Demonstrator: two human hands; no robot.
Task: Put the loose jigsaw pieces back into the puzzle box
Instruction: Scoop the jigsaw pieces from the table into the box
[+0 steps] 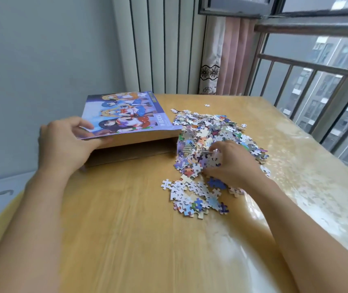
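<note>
Nearest to us on the table (126,229), right of centre, lies a small flat scatter of pieces (194,197), apart from the main heap and easy to overlook. Just beyond it our right hand (234,163) is pressed into the near edge of the big pile of jigsaw pieces (215,140); its fingers (214,149) are curled down among the pieces, seemingly gathering a bunch, though we cannot tell how many are actually gripped. To the left, our left hand (63,142) holds the near left corner of the printed lid (126,115) of the puzzle box (130,149), thumb on top and fingers under the edge, lifting it so the cardboard interior gapes toward us. The opening is low and looks empty, so we judge the job barely begun. The pile touches the box's right side. Farther off, a single stray piece (206,105) sits alone toward the window end.

What could go wrong: a loose handful carried left to that shallow slot may shed pieces over the bare table or off the left edge, which lies close behind the box. If the left hand lets the lid sag, the gap narrows and pieces will catch on the rim. Sweeping too hard could push the heap's far side toward the right edge.
</note>
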